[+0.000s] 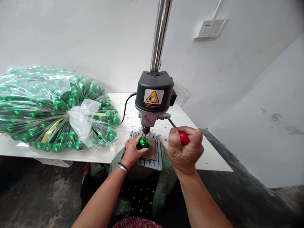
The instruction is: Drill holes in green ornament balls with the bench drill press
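A shiny green ball [144, 142] sits under the chuck of a bench drill press [154, 91]. My left hand [133, 151] is closed around its left side, thumb in front and fingers behind. Beneath the ball lies a brown board [152, 152] on the grey slotted base plate [158, 163]. My right hand [185, 148] grips the red knob [183, 137] of the drill press lever, to the right of the machine. The drill's tip is close above the ball; whether it touches the ball I cannot tell.
A large tied plastic bag of green balls [57, 110] covers the table's left side. Dark shavings dot the white table [201, 152] around the base. Below its front edge, an open green sack [163, 190] holds more green balls. A wall socket [211, 28] is at upper right.
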A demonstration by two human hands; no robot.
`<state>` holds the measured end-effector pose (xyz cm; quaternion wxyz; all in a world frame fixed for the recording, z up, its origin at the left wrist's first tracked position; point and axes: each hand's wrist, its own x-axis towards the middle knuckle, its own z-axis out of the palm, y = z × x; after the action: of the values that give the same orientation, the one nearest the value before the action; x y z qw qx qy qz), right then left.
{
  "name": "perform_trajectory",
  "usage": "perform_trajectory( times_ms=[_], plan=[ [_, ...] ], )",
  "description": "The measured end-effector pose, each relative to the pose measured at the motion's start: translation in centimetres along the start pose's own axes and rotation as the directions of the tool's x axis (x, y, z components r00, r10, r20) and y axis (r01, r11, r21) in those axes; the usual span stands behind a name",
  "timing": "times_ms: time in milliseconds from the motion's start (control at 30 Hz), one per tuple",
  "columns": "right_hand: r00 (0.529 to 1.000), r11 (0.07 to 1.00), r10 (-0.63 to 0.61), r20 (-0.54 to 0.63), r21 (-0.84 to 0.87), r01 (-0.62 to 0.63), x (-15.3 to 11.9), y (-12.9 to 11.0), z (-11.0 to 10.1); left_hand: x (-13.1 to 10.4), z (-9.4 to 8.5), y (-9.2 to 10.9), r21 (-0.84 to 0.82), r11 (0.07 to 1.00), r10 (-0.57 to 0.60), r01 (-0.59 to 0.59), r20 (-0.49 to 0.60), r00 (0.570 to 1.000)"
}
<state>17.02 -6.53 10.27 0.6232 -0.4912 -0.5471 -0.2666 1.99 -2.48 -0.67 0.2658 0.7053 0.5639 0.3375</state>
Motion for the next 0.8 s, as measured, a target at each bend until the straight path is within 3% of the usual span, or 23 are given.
perform_trajectory(
  times_ms=[267, 367, 467, 533, 600, 700, 733, 800],
  plan=[
    [0.999, 0.992, 0.006, 0.036, 0.128, -0.01, -1.7, 0.4, -0.2, 0.1, 0.2, -0.5, -0.02, 0.999, 0.025, -0.026, -0.026, 0.999],
    [0.988, 0.977, 0.149, 0.046, 0.15, -0.154, 1.5, -0.2, 0.4, 0.4, 0.1, -0.2, -0.055, 0.998, 0.038, -0.039, -0.018, 0.999],
    [0.889, 0.892, 0.396, 0.229, 0.133, -0.432, 6.4, -0.8, 1.5, 0.0, -0.3, 0.1, -0.151, 0.988, 0.011, -0.017, -0.042, 0.999],
    [0.81, 0.845, 0.491, 0.319, 0.05, -0.532, 9.1, -0.9, 2.1, -1.1, -0.8, 0.1, -0.216, 0.976, -0.017, 0.003, -0.063, 0.998],
    [0.767, 0.821, 0.534, 0.356, 0.001, -0.571, 10.5, -1.0, 2.5, -2.8, -1.7, -0.2, -0.232, 0.972, 0.043, -0.042, 0.001, 0.999],
    [0.754, 0.807, 0.552, 0.355, -0.001, -0.59, 10.6, -1.0, 2.7, -6.0, -3.5, -0.7, -0.199, 0.959, 0.233, -0.201, 0.153, 0.96],
    [0.759, 0.806, 0.553, 0.344, 0.006, -0.591, 10.4, -1.0, 2.7, -6.9, -4.1, -0.9, -0.196, 0.953, 0.262, -0.231, 0.152, 0.953],
    [0.772, 0.812, 0.546, 0.325, 0.022, -0.583, 10.0, -1.0, 2.7, -8.1, -5.5, -1.4, -0.211, 0.949, 0.246, -0.232, 0.043, 0.968]
  ],
)
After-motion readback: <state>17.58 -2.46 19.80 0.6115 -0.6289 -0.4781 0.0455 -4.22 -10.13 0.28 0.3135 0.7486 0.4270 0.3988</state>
